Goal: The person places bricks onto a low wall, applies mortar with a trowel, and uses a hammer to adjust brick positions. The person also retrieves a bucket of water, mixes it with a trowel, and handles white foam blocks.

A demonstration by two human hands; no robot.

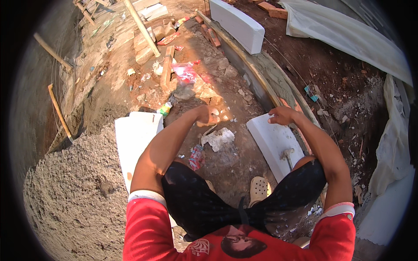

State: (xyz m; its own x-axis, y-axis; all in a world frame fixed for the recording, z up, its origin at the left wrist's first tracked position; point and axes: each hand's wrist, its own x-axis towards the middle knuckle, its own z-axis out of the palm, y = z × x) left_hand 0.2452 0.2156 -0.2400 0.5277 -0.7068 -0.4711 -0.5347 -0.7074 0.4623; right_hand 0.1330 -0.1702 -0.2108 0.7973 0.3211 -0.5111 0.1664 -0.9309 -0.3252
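Note:
My left hand [208, 115] is over the dirt between two white blocks, its fingers loosely bent and apart, with nothing seen in them. My right hand [282, 116] is at the far end of the right white block [270, 141]. Its thumb and fingers are bent with a gap between them; whether they touch the block I cannot tell. A hammer [287, 153] with a metal head rests on that block, by my right knee. Beneath my left forearm lies another white block [130, 135], partly hidden by the arm.
A mortar-topped low wall [278, 80] with a wooden batten [248, 63] along it carries a white block [239, 26]. Rough sand-like material [78, 187] is piled at left. Brick pieces, a white chunk [218, 139], wrappers [197, 157] and a pole [141, 26] lie about.

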